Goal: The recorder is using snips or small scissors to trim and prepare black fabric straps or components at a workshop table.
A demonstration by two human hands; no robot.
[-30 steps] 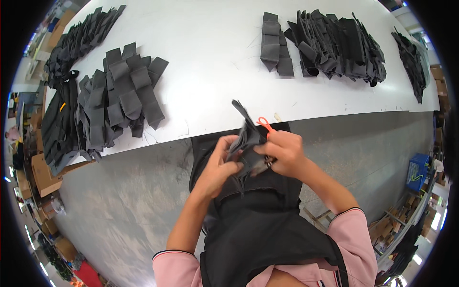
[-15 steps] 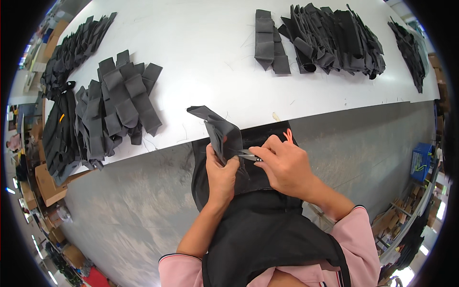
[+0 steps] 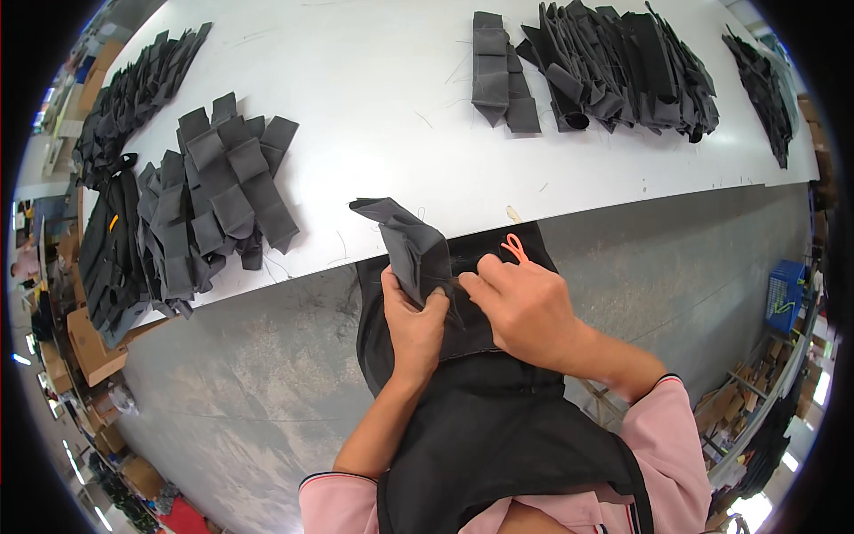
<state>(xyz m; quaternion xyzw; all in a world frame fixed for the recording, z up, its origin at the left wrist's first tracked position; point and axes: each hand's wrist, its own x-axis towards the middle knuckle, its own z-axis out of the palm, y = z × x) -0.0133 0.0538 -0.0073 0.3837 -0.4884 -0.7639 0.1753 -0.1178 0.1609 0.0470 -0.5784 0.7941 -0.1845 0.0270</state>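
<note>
My left hand (image 3: 414, 325) is closed on a folded dark grey fabric piece (image 3: 416, 254), thumb in front, just beyond the table's near edge. The piece's upper end leans over the white tabletop. Loose threads hang from its lower right side. Close to those threads, my right hand (image 3: 529, 311) is closed, thumb and forefinger pinched together, back of the hand toward me. An orange cord loop (image 3: 513, 248) sticks out above its knuckles, from the thread snips in the hand. Their blades are hidden now.
On the white table (image 3: 382, 107), a pile of grey fabric pieces (image 3: 222, 187) lies left, beside black fabric (image 3: 111, 249). More bundles (image 3: 623, 71) lie far right, with two separate strips (image 3: 492, 71) next to them. A blue crate (image 3: 785, 294) stands beyond the floor at right.
The snips' blades, seen earlier at the fabric's lower right side, have turned out of sight. My right hand has rotated and shifted slightly left; the orange loop moved left. My left hand still holds the fabric.
</note>
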